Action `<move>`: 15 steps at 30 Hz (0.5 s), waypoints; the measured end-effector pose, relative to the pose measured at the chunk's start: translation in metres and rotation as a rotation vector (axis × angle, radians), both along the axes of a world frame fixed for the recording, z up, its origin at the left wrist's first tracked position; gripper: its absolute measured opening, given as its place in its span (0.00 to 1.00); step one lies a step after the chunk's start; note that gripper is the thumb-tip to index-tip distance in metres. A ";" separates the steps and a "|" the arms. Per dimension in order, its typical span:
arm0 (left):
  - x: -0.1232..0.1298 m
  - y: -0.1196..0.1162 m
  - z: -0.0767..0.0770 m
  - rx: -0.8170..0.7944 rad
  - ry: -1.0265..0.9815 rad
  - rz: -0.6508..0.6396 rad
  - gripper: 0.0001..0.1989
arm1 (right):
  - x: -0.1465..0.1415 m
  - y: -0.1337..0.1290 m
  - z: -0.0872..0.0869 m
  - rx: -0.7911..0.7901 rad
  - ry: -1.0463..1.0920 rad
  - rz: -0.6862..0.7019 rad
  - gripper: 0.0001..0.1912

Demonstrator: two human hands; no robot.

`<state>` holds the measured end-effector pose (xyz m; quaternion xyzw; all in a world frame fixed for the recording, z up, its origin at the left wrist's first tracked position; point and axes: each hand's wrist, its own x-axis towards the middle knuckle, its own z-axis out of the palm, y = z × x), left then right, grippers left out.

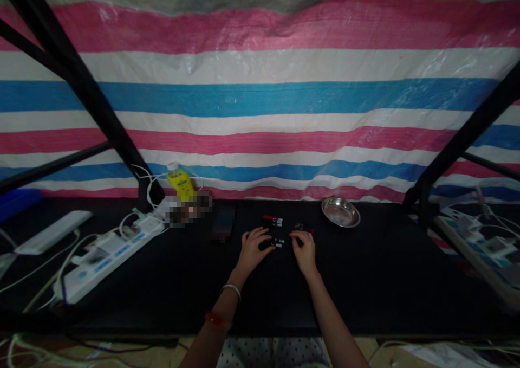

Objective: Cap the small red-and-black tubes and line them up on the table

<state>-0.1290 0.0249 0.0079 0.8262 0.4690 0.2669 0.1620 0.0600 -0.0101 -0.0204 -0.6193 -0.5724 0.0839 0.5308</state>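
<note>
My left hand (pixel 252 249) is curled, thumb and forefinger on either side of the left end of a small black tube with white markings (pixel 278 242). Just beyond it lie similar small tubes side by side, one with a red end (pixel 273 221). My right hand (pixel 304 250) has its thumb and forefinger pinched together; whatever they hold is too small and dark to make out. Behind those fingers is a small dark piece (pixel 298 226), with a bit of red near the right hand's knuckles.
A round metal dish (pixel 341 213) stands at the back right of the black table (pixel 365 292). Left of my hands lies a dark flat object (pixel 223 224). Further left are a yellow bottle (pixel 182 185) and a white power strip (pixel 109 262) with cables. Black frame bars flank the table.
</note>
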 end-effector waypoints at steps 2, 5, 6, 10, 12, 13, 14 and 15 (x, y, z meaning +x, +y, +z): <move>0.001 0.000 -0.001 0.004 -0.010 0.017 0.12 | 0.004 -0.001 0.000 0.001 -0.047 -0.125 0.12; 0.002 0.000 0.000 0.005 -0.017 0.008 0.12 | 0.010 -0.003 0.000 -0.076 -0.099 -0.320 0.13; 0.003 0.000 0.000 0.007 -0.020 0.000 0.12 | 0.011 -0.003 0.000 -0.115 -0.112 -0.371 0.14; 0.006 0.001 0.002 0.019 -0.031 -0.022 0.13 | 0.011 -0.003 -0.002 -0.240 -0.168 -0.426 0.19; 0.006 0.001 0.001 0.026 -0.030 -0.013 0.13 | 0.010 -0.002 -0.003 -0.269 -0.197 -0.393 0.20; 0.007 0.001 0.001 0.030 -0.030 -0.008 0.13 | 0.009 -0.002 -0.003 -0.280 -0.207 -0.377 0.20; 0.007 0.002 0.000 0.035 -0.030 -0.005 0.14 | 0.008 -0.002 -0.003 -0.290 -0.215 -0.362 0.20; 0.006 0.002 0.000 0.040 -0.033 -0.003 0.15 | 0.008 -0.002 -0.004 -0.297 -0.220 -0.349 0.20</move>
